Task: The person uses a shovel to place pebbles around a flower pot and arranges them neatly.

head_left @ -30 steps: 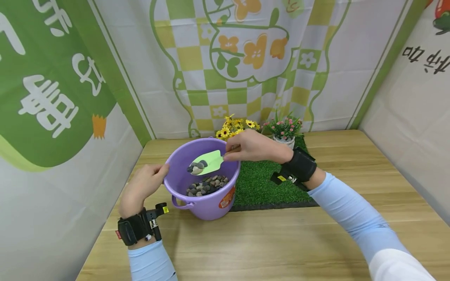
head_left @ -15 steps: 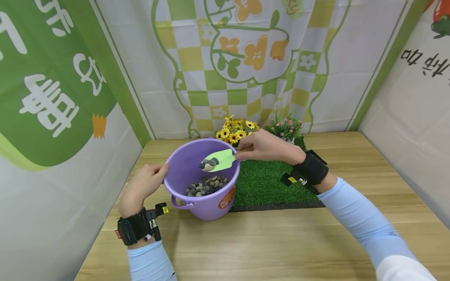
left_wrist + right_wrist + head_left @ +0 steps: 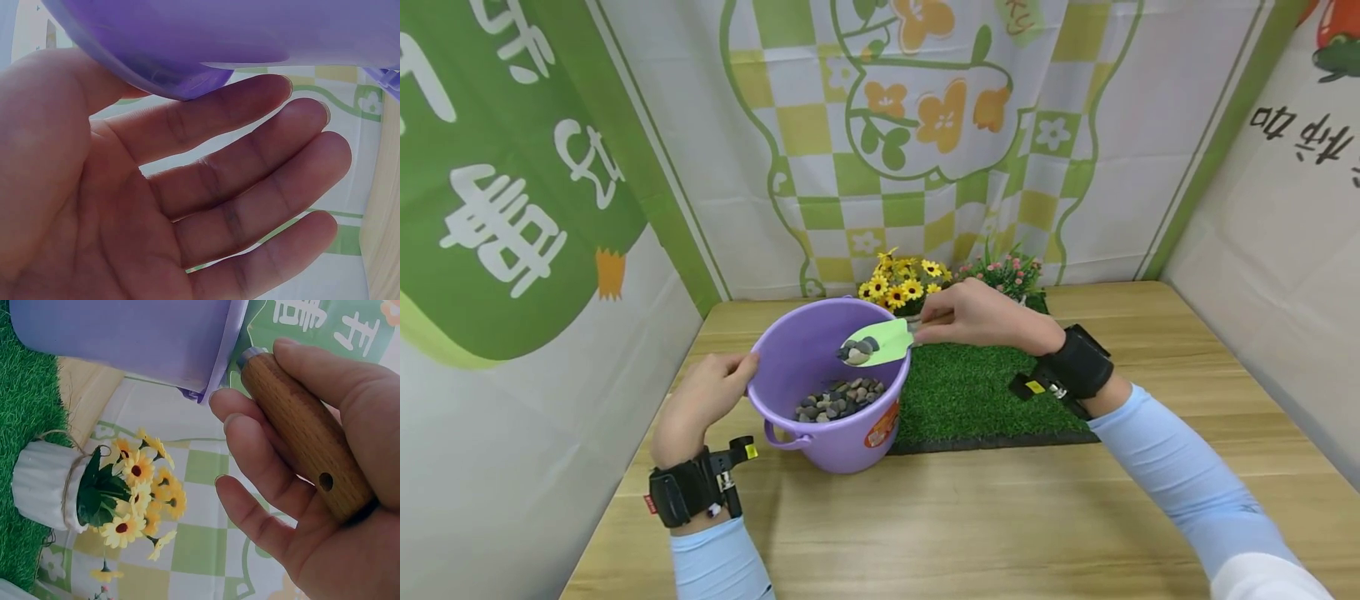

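A purple bucket stands on the table with grey and brown pebbles in its bottom. My left hand pinches its left rim between thumb and index finger; in the left wrist view the other fingers extend below the rim. My right hand grips the wooden handle of a small trowel, whose light green blade lies over the bucket's right side. Several pebbles sit near the blade's tip.
Right of the bucket lies a mat of artificial turf on the wooden table. Yellow flowers in a white pot and a plant with pink flowers stand at the back. Printed cloth hangs behind.
My right hand has moved rightward with the trowel, bringing the loaded blade from above the bucket's middle toward its right rim. My left hand stays on the rim.
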Demonstrator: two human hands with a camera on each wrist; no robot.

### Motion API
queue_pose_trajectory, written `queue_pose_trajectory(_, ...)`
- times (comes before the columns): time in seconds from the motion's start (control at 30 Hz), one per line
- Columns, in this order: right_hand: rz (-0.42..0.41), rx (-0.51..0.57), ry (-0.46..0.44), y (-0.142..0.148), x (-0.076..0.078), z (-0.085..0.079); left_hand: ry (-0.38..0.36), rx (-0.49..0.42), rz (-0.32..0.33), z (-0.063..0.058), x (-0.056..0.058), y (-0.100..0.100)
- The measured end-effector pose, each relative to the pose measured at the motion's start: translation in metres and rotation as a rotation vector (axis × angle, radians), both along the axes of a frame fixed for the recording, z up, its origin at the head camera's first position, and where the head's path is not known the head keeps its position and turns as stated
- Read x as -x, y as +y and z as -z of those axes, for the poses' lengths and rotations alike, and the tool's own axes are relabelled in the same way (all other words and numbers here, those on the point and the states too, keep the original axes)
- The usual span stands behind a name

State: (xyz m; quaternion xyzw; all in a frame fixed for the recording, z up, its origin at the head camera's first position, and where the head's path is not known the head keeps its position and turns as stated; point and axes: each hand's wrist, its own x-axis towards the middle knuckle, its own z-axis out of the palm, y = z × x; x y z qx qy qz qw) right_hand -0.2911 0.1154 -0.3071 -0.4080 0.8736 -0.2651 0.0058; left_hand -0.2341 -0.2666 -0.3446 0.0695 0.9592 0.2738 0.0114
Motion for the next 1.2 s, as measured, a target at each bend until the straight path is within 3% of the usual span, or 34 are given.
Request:
queue_pose_trajectory(0.3,0.011,0.044,-0.004,0.011,0.000,0.000,0.005,-0.009,-0.014,0.002,0.000,0.001)
queue_pose_trajectory(1.2,0.063,0.034,0.051,0.041,-0.007,-0.009,-0.021,-0.009,-0.021,-0.001,-0.002,0.002)
